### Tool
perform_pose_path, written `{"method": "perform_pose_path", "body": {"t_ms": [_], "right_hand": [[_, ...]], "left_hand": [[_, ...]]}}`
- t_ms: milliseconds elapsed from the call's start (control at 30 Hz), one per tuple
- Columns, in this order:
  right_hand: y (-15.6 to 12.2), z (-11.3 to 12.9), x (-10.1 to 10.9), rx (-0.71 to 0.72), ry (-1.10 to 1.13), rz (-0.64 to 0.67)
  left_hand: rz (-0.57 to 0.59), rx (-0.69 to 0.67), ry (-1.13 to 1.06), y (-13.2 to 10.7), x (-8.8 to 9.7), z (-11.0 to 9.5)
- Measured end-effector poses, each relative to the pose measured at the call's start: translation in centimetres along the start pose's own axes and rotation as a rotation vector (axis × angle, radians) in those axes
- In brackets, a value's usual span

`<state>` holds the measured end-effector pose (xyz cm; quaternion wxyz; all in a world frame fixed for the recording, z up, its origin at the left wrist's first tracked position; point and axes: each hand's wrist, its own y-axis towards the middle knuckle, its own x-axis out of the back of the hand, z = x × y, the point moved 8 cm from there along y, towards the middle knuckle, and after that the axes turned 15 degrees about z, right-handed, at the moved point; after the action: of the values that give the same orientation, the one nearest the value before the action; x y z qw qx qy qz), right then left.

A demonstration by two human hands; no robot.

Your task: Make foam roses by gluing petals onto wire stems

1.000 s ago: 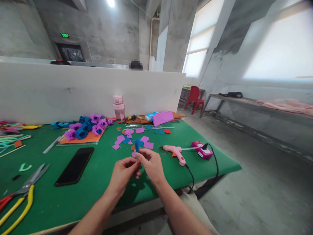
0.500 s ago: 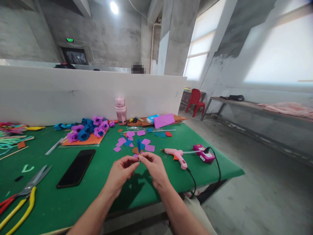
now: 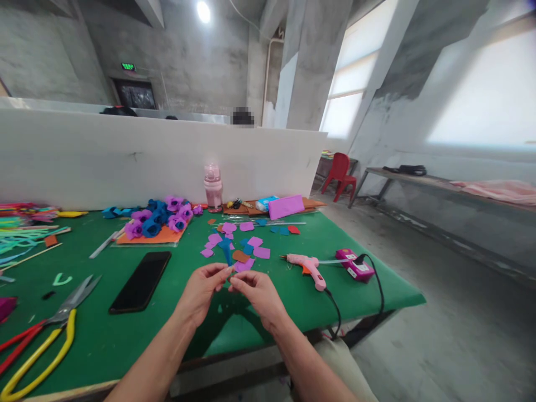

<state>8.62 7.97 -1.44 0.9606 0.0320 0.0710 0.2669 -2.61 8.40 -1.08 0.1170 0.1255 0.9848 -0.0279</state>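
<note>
My left hand (image 3: pixel 203 290) pinches the narrow lower end of a blue paper piece (image 3: pixel 226 249), which stands upright and widens towards its top. Close beside it, my right hand (image 3: pixel 255 293) has thumb and forefinger pressed together just below that end; whatever lies between those fingertips is too small to make out. Behind the hands, loose purple paper petals (image 3: pixel 262 253), blue ones and a brown petal (image 3: pixel 240 256) lie scattered on the green table (image 3: pixel 293 318). A pink glue gun (image 3: pixel 307 267) rests on its side to the right of my right hand.
Left of my hands lie a black phone (image 3: pixel 141 282) and large shears (image 3: pixel 69 312). Purple and blue paper flowers (image 3: pixel 157 218) sit farther back. A pink bottle (image 3: pixel 213 188) stands by the white partition (image 3: pixel 167 156). The glue gun's cable runs over the right edge near a purple power box (image 3: pixel 354 264).
The blue piece now leans left, with my left fingertips at its base; my right fingertips have come slightly lower and away. The whole view has shifted a little to the left.
</note>
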Motion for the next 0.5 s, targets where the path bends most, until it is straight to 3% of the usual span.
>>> {"method": "perform_pose_path", "body": {"t_ms": [100, 200, 267, 333, 433, 500], "right_hand": [[-0.2, 0.5, -0.3, 0.010, -0.075, 0.026], [-2.0, 3.3, 2.2, 0.086, -0.310, -0.097], [-4.0, 5.7, 5.6, 0.116, -0.549, -0.220], [-6.5, 7.2, 10.4, 0.082, -0.762, -0.413], [-9.0, 5.9, 17.8, -0.203, -0.963, -0.517], [-9.6, 4.0, 21.3, -0.382, -1.025, -0.515]], "left_hand": [[-0.028, 0.032, -0.118, -0.1, 0.4, 0.1], [-0.027, 0.047, -0.190, -0.2, 0.5, -0.2], [-0.027, 0.050, -0.193, -0.4, 0.6, -0.4], [-0.019, 0.057, -0.176, -0.6, 0.7, -0.5], [-0.012, 0.077, -0.128, -1.2, 0.6, -0.2], [-0.010, 0.093, -0.104, -1.5, 0.4, 0.2]]}}
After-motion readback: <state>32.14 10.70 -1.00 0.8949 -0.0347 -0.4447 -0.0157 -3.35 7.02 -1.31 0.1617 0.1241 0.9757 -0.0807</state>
